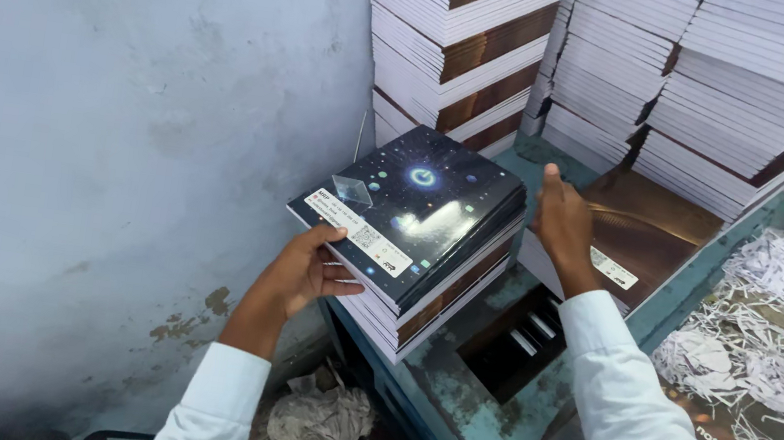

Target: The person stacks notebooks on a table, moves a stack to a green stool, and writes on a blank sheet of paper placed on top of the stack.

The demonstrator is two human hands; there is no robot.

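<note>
a: what is held by the left hand?

b: a stack of notebooks with a dark space cover is gripped at its near corner, thumb on top, fingers closed under it. the stack is tilted, just above the teal surface

a: and the right hand?

b: it is pressed against the far side of the same stack, thumb raised, so the stack is clamped between both hands. tall piles of notebooks are seen behind, and paper shreds on the right
</note>
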